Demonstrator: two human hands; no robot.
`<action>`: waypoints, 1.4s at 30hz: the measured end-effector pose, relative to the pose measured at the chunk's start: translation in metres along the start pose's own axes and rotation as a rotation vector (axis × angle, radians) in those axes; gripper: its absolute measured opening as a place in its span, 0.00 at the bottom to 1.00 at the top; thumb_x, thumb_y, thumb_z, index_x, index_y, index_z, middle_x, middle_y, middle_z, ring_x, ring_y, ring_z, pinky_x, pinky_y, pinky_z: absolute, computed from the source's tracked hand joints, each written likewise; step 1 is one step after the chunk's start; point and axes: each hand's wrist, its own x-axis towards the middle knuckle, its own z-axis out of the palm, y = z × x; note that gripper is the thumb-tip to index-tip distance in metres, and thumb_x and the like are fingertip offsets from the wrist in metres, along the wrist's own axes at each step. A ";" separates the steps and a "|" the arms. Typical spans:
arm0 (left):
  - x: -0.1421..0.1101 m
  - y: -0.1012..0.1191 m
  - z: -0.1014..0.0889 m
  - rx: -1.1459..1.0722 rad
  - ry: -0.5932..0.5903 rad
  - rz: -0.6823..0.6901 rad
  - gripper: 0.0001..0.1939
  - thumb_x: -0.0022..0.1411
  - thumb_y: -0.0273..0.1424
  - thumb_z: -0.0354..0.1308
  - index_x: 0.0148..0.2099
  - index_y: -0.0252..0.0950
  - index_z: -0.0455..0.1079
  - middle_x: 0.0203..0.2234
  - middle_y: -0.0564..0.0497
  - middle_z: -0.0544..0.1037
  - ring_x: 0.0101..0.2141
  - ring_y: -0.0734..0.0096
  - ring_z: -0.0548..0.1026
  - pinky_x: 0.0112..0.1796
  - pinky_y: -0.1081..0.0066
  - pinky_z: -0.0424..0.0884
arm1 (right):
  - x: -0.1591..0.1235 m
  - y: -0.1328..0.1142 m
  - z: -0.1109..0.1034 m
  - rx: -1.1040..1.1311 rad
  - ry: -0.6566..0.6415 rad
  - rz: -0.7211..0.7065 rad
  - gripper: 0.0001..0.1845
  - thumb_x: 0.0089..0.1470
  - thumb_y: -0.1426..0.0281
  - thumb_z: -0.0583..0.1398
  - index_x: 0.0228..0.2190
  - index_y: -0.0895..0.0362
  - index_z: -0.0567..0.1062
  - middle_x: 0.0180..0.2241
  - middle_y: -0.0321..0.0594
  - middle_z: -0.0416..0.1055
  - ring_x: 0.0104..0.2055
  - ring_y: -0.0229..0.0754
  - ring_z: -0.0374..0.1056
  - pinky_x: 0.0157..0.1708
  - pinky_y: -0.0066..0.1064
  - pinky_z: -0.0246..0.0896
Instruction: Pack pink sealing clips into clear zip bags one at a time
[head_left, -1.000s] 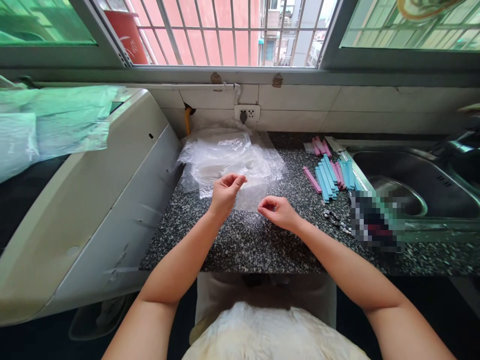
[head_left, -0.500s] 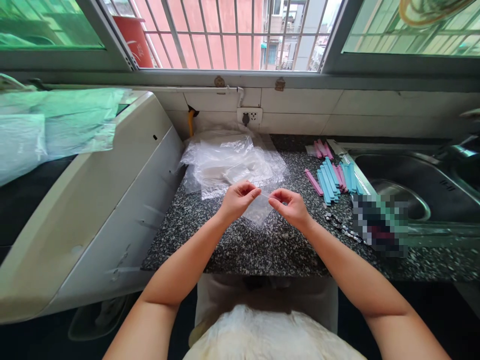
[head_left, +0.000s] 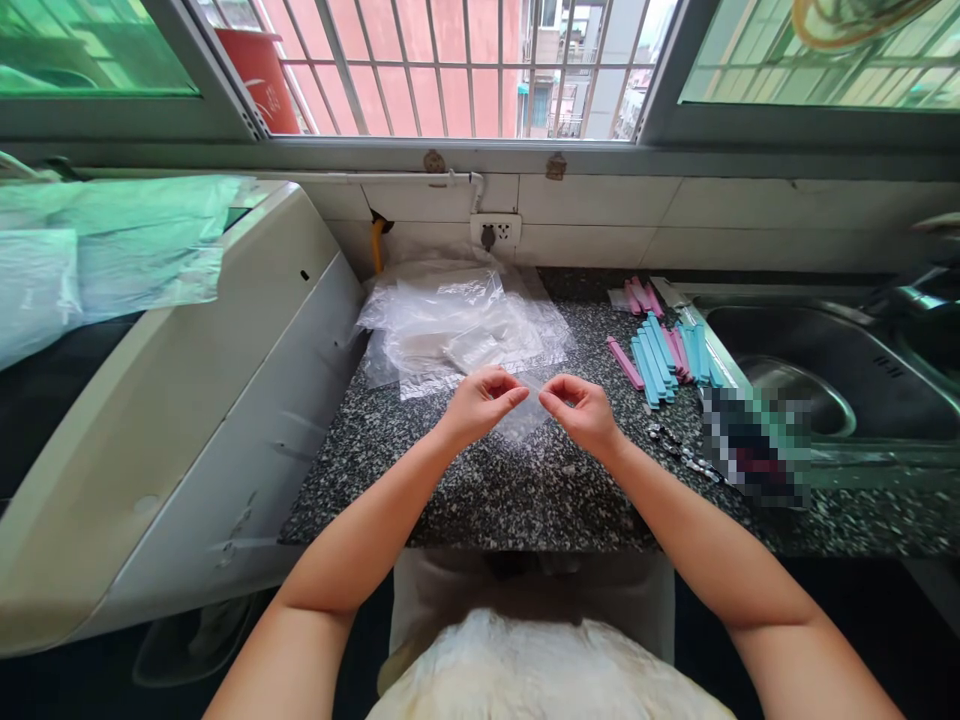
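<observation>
Between my hands is a small clear plastic bag (head_left: pixel 523 422), its top edge pinched at both sides and its body hanging toward the counter. My left hand (head_left: pixel 484 403) grips the left side with thumb and forefinger. My right hand (head_left: pixel 581 408) pinches the right side the same way. A heap of clear plastic bags (head_left: pixel 465 315) lies just beyond my left hand. Right of my right hand, blue sealing clips (head_left: pixel 654 362) lie in a group, with pink clips (head_left: pixel 625 362) beside and behind them.
The speckled granite counter (head_left: pixel 525 505) runs below a window. At right is a steel sink (head_left: pixel 795 360), with a blurred-out dark item (head_left: pixel 754 450) and a beaded strap (head_left: pixel 690 458) before it. A white appliance (head_left: pixel 247 400) stands at left. A wall socket (head_left: pixel 496 230) is behind the bags.
My hands stay nearly in place, with the fingertips shifting slightly along the bag's top edge. The whole view has drifted a little.
</observation>
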 end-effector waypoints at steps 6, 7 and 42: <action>0.000 0.000 0.001 0.021 -0.013 0.012 0.08 0.53 0.30 0.57 0.23 0.34 0.69 0.19 0.54 0.68 0.23 0.77 0.64 0.28 0.72 0.61 | 0.000 0.001 -0.001 0.009 0.012 0.018 0.09 0.46 0.64 0.59 0.21 0.57 0.69 0.19 0.32 0.64 0.23 0.32 0.58 0.25 0.27 0.57; 0.000 -0.001 0.001 0.018 -0.011 0.010 0.09 0.53 0.30 0.57 0.23 0.34 0.68 0.19 0.54 0.68 0.23 0.77 0.64 0.28 0.72 0.61 | 0.000 0.001 0.000 0.007 0.011 0.017 0.09 0.46 0.65 0.59 0.21 0.57 0.69 0.19 0.32 0.64 0.23 0.32 0.58 0.25 0.28 0.57; 0.006 -0.007 -0.005 -0.246 0.200 -0.202 0.13 0.45 0.39 0.62 0.22 0.34 0.68 0.15 0.56 0.66 0.19 0.80 0.60 0.21 0.76 0.57 | 0.032 0.045 -0.095 -1.138 0.313 0.317 0.14 0.51 0.64 0.56 0.33 0.62 0.74 0.36 0.56 0.71 0.40 0.54 0.65 0.36 0.41 0.57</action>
